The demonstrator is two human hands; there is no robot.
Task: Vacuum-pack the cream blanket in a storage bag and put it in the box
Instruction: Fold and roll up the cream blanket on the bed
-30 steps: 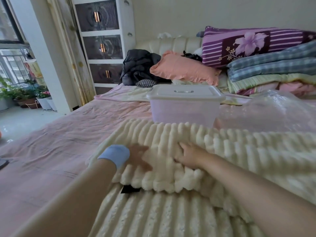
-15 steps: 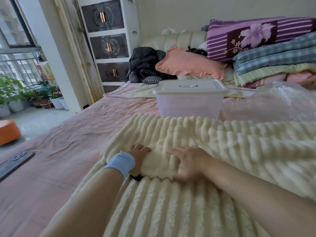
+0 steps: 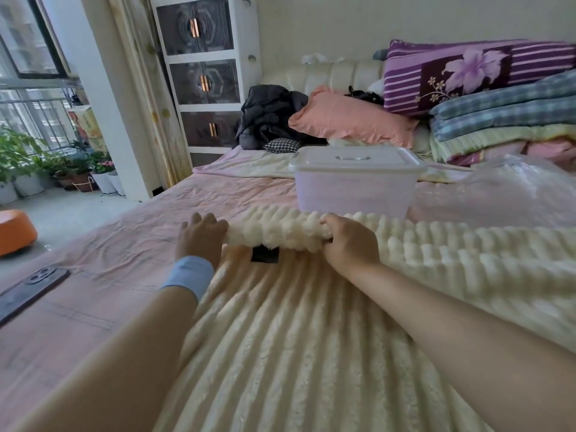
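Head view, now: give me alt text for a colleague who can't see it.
The left hand and right hand grip a bunched edge of the cream blanket, which is spread over the pink bed. Beyond it stands the lidded clear box, with the crumpled clear storage bag to its right.

Dark phone (image 3: 29,289) lying camera side up on pink bed sheet (image 3: 124,251), left edge. Orange round object (image 3: 15,230) sitting on floor. Potted plants (image 3: 78,173) standing by window. White drawer cabinet (image 3: 205,76) standing beside headboard. Dark jacket (image 3: 268,113) and salmon pillow (image 3: 352,121) lying at bed head. Purple floral pillow (image 3: 467,73) showing above stacked folded quilts (image 3: 505,120).
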